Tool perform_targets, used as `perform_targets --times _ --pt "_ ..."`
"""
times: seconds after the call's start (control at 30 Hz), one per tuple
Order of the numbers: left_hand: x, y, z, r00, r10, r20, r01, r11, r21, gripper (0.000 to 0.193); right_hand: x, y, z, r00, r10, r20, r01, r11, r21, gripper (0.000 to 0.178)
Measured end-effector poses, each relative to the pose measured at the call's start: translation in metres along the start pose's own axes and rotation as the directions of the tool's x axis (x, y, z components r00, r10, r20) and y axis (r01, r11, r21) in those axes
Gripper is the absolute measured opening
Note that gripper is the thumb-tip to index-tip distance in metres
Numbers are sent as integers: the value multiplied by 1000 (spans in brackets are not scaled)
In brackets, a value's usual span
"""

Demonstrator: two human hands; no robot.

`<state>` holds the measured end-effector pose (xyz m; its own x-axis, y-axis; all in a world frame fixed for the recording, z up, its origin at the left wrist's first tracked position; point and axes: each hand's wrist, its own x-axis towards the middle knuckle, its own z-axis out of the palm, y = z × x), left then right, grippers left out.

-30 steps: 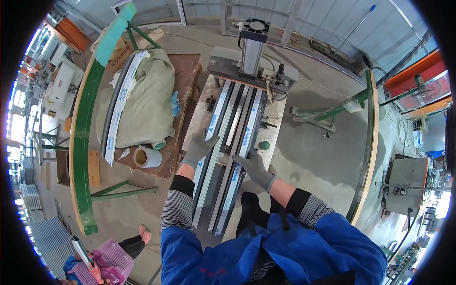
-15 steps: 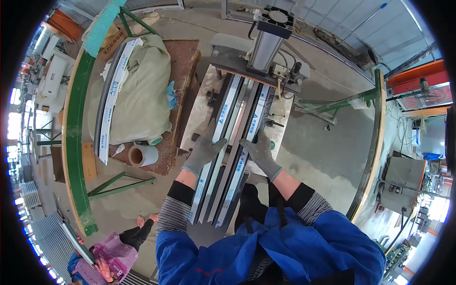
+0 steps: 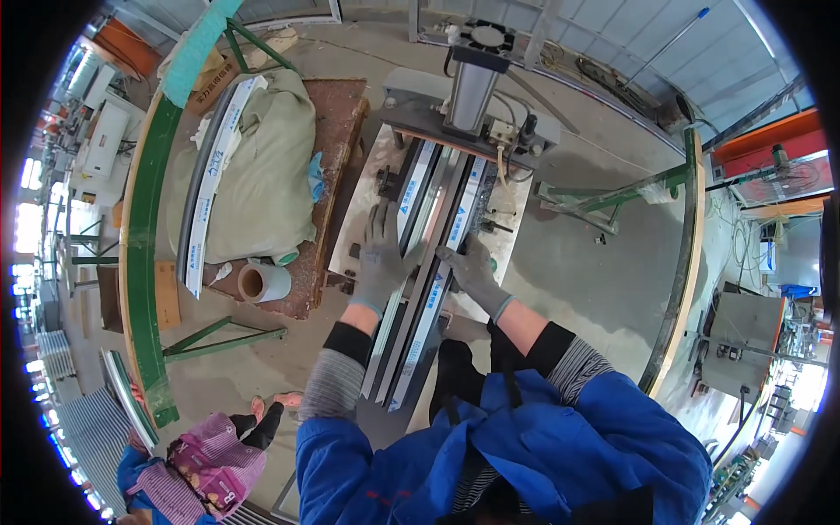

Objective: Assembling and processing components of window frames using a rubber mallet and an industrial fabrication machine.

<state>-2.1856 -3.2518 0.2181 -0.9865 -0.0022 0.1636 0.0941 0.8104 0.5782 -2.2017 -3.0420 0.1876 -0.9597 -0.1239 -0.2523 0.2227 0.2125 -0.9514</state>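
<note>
Long metal profiles [image 3: 424, 324] with blue-and-white protective film run lengthwise in front of me, their far ends under a press machine [image 3: 472, 96]. My left hand [image 3: 382, 262], in a grey glove, lies along the left profile with its fingers stretched out away from me. On the right-hand profile my right hand [image 3: 475, 276], also gloved, grips the outer edge. Its thumb crosses the top, and the other fingers sit along the outer side. A pale machine plate [image 3: 359, 232] shows beneath and beside the profiles.
Left stands a brown table [image 3: 337, 175] with a beige cloth bundle [image 3: 271, 166], a filmed curved profile [image 3: 214, 184] and a cardboard tube roll [image 3: 262, 282]. Green frames [image 3: 144, 245] flank both sides. Another person [image 3: 197, 464] at lower left holds a long strip.
My left hand has gone from gripping the left profile to lying with fingers outstretched. The right hand has barely moved. The other person has shifted a little.
</note>
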Motion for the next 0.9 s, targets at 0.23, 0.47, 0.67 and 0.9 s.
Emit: perform_targets --times 0.23,0.47,0.67,0.9 --pt "-11 77 6 936 -285 208 212 925 315 143 20 5 -32 998 -5 61 17 980 -199 35" --pt "2 100 10 832 -511 216 379 808 451 142 61 -160 -156 904 -412 112 411 772 -484 32" --pt "14 104 14 811 -542 221 386 779 494 142 149 -216 -186 689 -635 348 706 481 -520 30" --pt "12 108 15 784 -579 221 406 749 523 144 150 -190 -195 779 -525 342 623 711 -326 27"
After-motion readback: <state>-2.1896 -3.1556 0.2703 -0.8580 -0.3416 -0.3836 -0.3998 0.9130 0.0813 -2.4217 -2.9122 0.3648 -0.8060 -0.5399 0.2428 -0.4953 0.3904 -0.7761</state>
